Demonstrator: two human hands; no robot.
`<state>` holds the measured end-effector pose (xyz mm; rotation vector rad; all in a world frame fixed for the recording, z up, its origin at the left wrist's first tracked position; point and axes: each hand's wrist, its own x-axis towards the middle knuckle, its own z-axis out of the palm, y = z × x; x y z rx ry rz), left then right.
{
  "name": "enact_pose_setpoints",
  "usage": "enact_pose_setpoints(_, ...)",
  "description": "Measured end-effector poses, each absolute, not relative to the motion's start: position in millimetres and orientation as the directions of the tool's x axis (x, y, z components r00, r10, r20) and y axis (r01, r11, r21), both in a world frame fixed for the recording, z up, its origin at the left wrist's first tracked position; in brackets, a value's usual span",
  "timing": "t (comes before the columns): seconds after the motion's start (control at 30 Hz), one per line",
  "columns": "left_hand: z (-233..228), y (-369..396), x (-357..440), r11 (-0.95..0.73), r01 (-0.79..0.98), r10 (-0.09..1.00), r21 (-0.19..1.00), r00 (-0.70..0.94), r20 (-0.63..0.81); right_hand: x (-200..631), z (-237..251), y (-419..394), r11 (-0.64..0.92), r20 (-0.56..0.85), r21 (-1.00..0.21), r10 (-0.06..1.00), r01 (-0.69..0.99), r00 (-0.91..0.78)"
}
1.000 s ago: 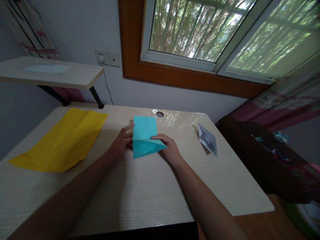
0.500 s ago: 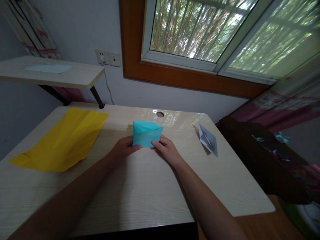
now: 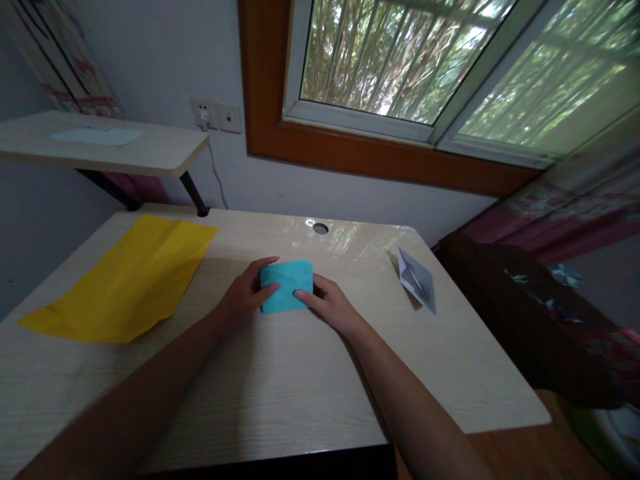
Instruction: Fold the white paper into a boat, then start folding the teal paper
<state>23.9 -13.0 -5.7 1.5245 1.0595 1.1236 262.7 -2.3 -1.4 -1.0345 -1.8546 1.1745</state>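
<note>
One folded blue paper is at the middle of one desk, its long axis running left to right, a broad face turned upward. The left hand grips its left end, the right hand its right. One yellow sheet lies left, one white folded paper right.

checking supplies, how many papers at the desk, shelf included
4: yellow sheet left, blue paper centre, folded grey paper right, white sheet on shelf; more may be hidden.
</note>
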Motion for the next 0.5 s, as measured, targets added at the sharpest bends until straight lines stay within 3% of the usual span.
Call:
enact_pose_setpoints(0.3, -1.4, -10.3, 25.4, -0.185, 0.175, 0.964, 0.967, 0.222, 0.144, 265.4, -7.2, 0.0, 0.158, 0.088, -0.958, 0.956, 0.239, -0.278)
enact_pose_setpoints(0.5, -7.8, -5.2, 22.6, -0.170, 0.122, 0.966, 0.978, 0.217, 0.141, 265.2, -2.5, 0.5, 0.239, 0.177, -0.937, 0.953, 0.254, -0.245)
